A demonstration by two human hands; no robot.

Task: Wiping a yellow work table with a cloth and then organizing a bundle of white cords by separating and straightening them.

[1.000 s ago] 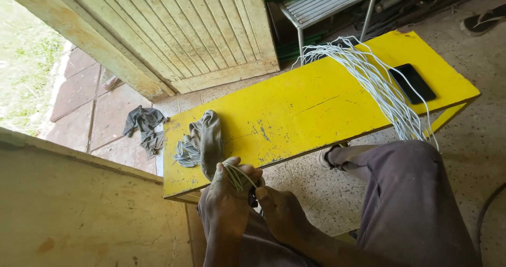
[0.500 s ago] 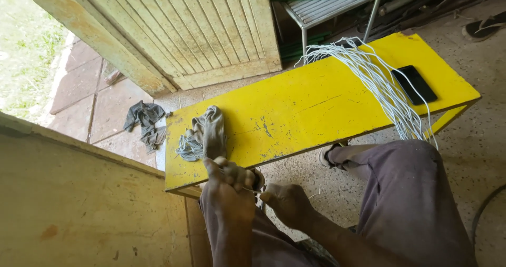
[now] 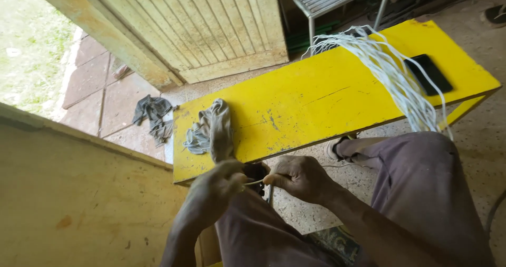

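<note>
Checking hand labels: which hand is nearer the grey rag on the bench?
Left. The left hand sits just below the grey rag, almost touching; the right hand is farther off to its right.

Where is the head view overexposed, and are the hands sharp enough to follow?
Head view: the grass outside at top left is washed out by daylight; the left hand and right hand sit in even shade, reasonably sharp, pinching a thin strand.

Two bare forearms without sleeves, left hand (image 3: 219, 185) and right hand (image 3: 300, 178) ungloved and ringless, loose greyish-mauve trousers (image 3: 421, 193) just right of the right hand, light shoe (image 3: 333, 148) just above that hand
</note>
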